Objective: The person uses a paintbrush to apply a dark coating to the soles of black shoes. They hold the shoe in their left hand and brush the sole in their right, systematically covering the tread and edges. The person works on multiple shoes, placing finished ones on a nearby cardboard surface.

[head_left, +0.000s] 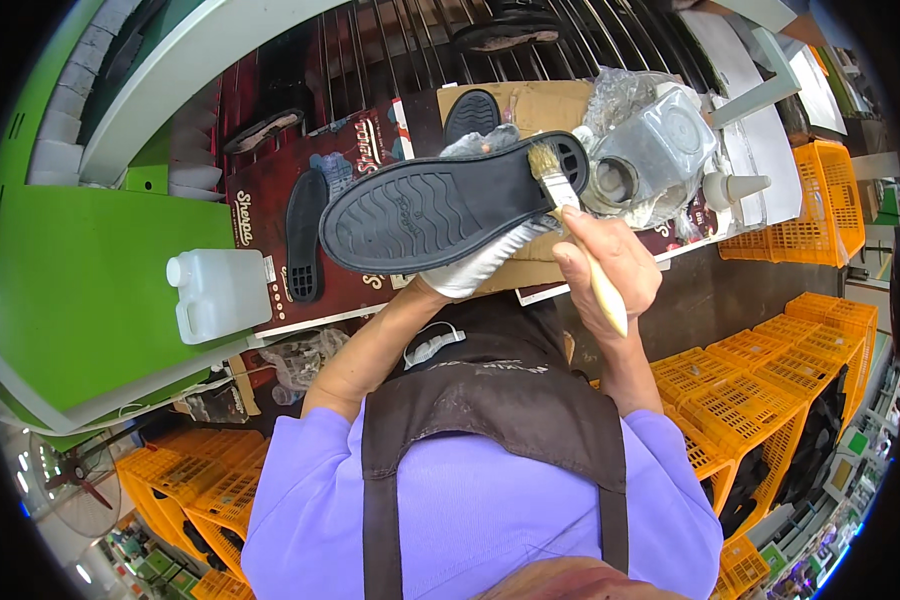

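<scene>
My right hand (616,262) is pinching a brush (558,187) at the sole (410,212), which my left hand (485,266), grip hidden, is presumably steadying underneath.

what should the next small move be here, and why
Probably a light brush stroke along the grid-patterned end of the black sole: the bristles are already over that end, the right hand grips the brush, and the gloved left hand supports the sole from below.
</scene>
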A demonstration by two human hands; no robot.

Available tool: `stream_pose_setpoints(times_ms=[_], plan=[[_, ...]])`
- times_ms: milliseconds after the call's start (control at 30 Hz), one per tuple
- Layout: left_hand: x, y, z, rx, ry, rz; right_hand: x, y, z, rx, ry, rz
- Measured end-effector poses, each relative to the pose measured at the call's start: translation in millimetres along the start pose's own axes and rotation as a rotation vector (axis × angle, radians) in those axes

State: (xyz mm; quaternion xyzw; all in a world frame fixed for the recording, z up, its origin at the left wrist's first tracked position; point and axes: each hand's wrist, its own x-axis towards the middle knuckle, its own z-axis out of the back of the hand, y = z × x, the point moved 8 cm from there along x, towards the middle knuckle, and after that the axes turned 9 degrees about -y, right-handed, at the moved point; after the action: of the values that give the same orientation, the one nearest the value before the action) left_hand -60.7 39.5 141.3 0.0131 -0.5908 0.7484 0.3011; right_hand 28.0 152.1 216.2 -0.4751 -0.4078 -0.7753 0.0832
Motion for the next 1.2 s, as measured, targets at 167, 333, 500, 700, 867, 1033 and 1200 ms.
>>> stream_pose_setpoints(times_ms=[167,333,500,700,867,1033,1200], plan=[[-2.6,-10.6,6.6,-0.090,-0.093,-0.048,-5.3,3.9,-11.5,0.031,0.036,-0.004],[-5.2,-10.3,11.5,-0.092,-0.170,-0.069,-11.6,8.4,-23.8,0.075,0.049,-0.023],[-6.2,-7.1,13.7,-0.109,-0.215,-0.060,-15.4,15.0,-36.3,0.105,0.062,-0.021],[-8.8,1.0,6.1,-0.157,-0.205,-0.027,-18.7,23.2,-46.6,0.165,0.055,-0.009],[-17.2,14.4,-5.1,-0.224,-0.134,0.030,-20.9,27.8,-54.2,0.213,0.116,-0.099],[-42.6,52.3,-35.2,-0.323,0.095,0.119,-21.4,30.5,-57.1,0.229,0.143,-0.123],[-70.6,86.9,-62.3,-0.303,0.291,0.121,-22.7,30.6,-59.9,0.287,0.146,-0.143]])
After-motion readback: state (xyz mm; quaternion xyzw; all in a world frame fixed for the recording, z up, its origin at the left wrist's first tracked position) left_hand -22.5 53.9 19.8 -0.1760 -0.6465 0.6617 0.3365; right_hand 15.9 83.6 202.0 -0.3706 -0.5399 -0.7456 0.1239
